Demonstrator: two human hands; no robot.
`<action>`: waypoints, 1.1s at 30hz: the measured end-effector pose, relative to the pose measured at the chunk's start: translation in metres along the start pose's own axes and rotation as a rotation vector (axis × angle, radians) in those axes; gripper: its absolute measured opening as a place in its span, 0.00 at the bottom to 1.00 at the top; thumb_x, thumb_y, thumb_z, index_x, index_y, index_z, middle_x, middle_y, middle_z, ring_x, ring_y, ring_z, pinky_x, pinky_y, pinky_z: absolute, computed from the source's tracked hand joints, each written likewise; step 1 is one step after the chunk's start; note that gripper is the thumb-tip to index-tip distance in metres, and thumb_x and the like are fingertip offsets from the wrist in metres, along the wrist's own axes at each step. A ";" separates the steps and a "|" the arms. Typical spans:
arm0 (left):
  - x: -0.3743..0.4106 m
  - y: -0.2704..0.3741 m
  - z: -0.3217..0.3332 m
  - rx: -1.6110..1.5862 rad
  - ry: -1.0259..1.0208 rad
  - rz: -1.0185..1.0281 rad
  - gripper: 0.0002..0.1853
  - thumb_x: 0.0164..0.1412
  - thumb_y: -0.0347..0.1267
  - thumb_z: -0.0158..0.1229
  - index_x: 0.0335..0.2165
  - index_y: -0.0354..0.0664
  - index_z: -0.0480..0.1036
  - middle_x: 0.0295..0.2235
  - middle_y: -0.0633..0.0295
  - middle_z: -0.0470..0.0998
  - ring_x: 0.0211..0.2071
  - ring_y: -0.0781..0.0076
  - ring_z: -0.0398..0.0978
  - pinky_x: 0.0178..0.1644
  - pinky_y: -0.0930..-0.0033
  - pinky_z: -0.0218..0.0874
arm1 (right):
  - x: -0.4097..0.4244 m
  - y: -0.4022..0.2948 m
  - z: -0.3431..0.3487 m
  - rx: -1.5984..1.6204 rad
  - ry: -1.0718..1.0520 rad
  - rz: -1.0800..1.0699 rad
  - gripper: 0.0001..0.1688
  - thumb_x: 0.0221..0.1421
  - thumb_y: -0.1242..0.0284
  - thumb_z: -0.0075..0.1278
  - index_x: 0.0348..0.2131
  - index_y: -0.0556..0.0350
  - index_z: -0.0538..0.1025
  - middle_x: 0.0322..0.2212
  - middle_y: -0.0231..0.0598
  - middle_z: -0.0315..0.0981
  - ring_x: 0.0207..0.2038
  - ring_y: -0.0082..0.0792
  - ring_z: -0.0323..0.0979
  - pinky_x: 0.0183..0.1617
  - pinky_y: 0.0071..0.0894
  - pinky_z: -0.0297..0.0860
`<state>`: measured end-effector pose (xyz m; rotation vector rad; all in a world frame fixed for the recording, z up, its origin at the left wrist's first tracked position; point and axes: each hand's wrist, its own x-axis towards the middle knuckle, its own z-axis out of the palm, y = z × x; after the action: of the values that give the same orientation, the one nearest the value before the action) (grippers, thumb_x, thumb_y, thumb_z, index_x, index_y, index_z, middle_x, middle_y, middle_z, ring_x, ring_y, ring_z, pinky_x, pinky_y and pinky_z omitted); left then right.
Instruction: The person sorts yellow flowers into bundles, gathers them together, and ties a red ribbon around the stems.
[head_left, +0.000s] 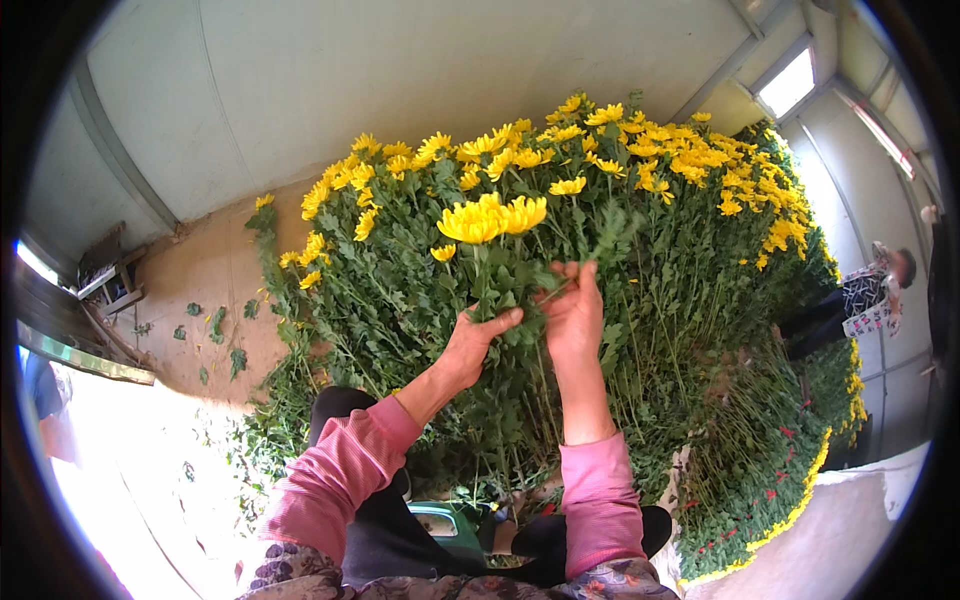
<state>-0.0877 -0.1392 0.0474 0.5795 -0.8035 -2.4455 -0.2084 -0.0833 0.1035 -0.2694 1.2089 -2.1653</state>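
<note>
My left hand (469, 341) is closed around the upper leafy stems of a few yellow chrysanthemums (474, 220), their open blooms standing upright above my thumb. Close by on the right, my right hand (576, 315) pinches a green leafy sprig (616, 236) between thumb and fingers. The sprig's tip is blurred. Leaves hide the fingertips of my left hand. Directly behind both hands leans a large heap of cut chrysanthemums (405, 262), blooms at the top and long stems running down towards my knees.
Bundled chrysanthemums with red ties (780, 476) lie at lower right. A green plastic object (457, 525) sits between my legs. Loose leaves (217, 326) litter the floor at left, near a small wooden frame (120, 289). Another person (870, 296) stands far right. A pale wall (375, 75) rises behind.
</note>
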 end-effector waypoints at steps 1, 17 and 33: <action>0.001 0.002 -0.006 -0.016 0.043 -0.016 0.16 0.55 0.31 0.64 0.42 0.40 0.74 0.38 0.66 0.77 0.40 0.74 0.71 0.48 0.65 0.62 | -0.007 0.005 -0.002 0.100 0.025 -0.001 0.21 0.63 0.54 0.44 0.30 0.52 0.70 0.26 0.29 0.68 0.24 0.23 0.62 0.29 0.25 0.62; -0.006 0.007 0.015 -0.118 -0.257 -0.049 0.20 0.67 0.36 0.47 0.56 0.45 0.65 0.44 0.57 0.76 0.45 0.67 0.74 0.50 0.63 0.67 | -0.105 0.052 -0.109 -1.278 -0.178 -0.430 0.16 0.53 0.79 0.51 0.44 0.62 0.71 0.38 0.52 0.73 0.42 0.54 0.70 0.45 0.42 0.66; 0.002 0.014 -0.024 -0.099 0.285 0.017 0.13 0.64 0.41 0.51 0.41 0.46 0.69 0.21 0.63 0.67 0.21 0.69 0.65 0.27 0.63 0.62 | 0.096 0.021 -0.132 -1.569 0.169 -0.625 0.18 0.62 0.68 0.46 0.50 0.52 0.69 0.48 0.44 0.68 0.52 0.48 0.64 0.51 0.45 0.65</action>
<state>-0.0721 -0.1601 0.0381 0.8548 -0.5664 -2.3014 -0.3347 -0.0600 0.0007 -1.2076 2.9697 -1.0944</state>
